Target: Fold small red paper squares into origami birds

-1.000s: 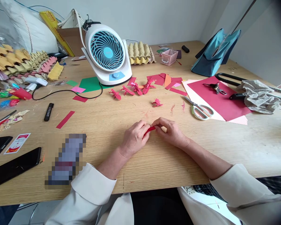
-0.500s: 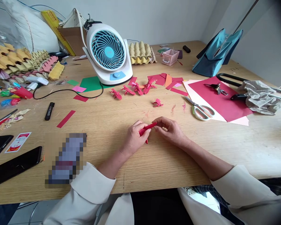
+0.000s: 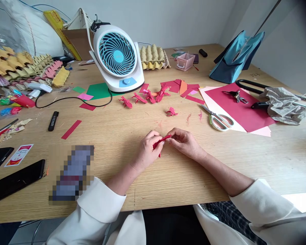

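Observation:
A small piece of folded red paper (image 3: 162, 140) is held just above the wooden table near its front. My left hand (image 3: 148, 149) grips its body between thumb and fingers, and a red point sticks out below. At the paper's right tip, my right hand (image 3: 185, 143) pinches with thumb and forefinger. Part of the paper is hidden by my fingers. Beyond my hands sits a small folded red paper figure (image 3: 171, 111). Farther back, several more folded red figures (image 3: 150, 96) stand in a row.
White-handled scissors (image 3: 219, 120) lie right, partly over red sheets (image 3: 247, 112). A white fan (image 3: 118, 54) stands behind the figures. To the left are a black marker (image 3: 53, 121), a red strip (image 3: 71, 129) and a blurred-out phone-like object (image 3: 73, 173). A blue bag (image 3: 226, 64) stands back right.
My right thumb and forefinger have closed on the paper's tip. My left hand keeps its grip with little movement. The other things on the table stay where they were.

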Demonstrator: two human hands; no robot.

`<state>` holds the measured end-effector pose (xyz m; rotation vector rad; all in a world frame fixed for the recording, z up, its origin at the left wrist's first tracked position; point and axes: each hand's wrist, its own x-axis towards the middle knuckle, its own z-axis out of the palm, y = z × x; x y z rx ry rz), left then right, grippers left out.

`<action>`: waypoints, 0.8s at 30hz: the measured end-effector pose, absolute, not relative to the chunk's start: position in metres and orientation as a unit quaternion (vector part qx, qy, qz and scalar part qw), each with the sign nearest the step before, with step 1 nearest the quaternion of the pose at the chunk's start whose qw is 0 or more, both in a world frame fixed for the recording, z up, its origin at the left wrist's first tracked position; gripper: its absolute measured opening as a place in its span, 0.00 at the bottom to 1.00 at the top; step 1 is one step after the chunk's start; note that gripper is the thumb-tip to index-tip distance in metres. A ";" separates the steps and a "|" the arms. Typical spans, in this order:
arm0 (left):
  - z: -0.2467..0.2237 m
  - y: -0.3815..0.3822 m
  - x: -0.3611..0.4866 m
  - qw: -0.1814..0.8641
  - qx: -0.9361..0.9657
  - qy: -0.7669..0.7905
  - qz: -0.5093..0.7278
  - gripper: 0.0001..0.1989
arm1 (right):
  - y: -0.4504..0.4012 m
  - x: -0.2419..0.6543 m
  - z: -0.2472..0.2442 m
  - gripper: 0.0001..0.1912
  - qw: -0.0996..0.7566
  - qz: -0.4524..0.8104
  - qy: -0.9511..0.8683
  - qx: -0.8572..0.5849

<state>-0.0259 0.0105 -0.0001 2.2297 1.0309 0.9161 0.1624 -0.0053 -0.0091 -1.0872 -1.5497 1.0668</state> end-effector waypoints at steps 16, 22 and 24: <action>-0.004 0.011 -0.027 0.302 0.848 0.347 0.261 0.12 | -0.004 0.160 -0.009 0.14 0.499 0.534 -0.561 -0.389; -0.001 0.012 -0.027 0.337 0.843 0.333 0.257 0.10 | -0.004 0.159 -0.009 0.14 0.500 0.566 -0.536 -0.376; 0.001 0.013 -0.027 0.367 0.831 0.329 0.257 0.10 | -0.004 0.159 -0.007 0.13 0.503 0.582 -0.529 -0.358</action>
